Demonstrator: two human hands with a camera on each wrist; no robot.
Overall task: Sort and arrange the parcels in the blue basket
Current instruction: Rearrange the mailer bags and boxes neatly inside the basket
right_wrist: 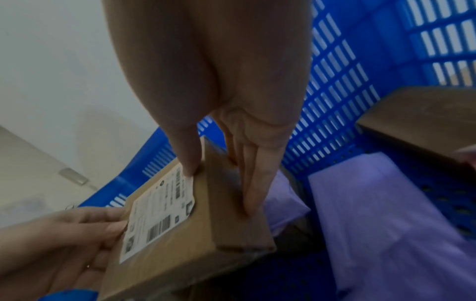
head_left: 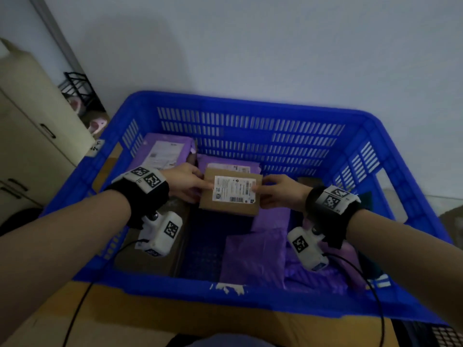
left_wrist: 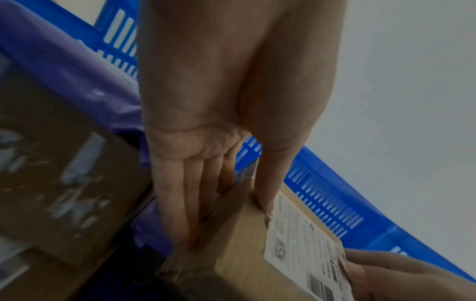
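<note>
A small brown cardboard box (head_left: 230,195) with a white shipping label is held above the middle of the blue basket (head_left: 250,103). My left hand (head_left: 188,182) pinches its left end, thumb on top and fingers (left_wrist: 177,203) beneath. My right hand (head_left: 275,191) pinches the right end the same way, thumb (right_wrist: 188,154) on the label's edge. Purple mailer bags (head_left: 253,256) lie on the basket floor under and around the box (right_wrist: 167,234), and one labelled purple parcel (head_left: 165,151) leans at the back left.
A flat brown carton (head_left: 150,249) lies along the basket's left side and another brown box (right_wrist: 422,114) sits at the right wall. A cream cabinet (head_left: 30,121) stands left of the basket. A wall rises behind it. Cables hang from both wrists.
</note>
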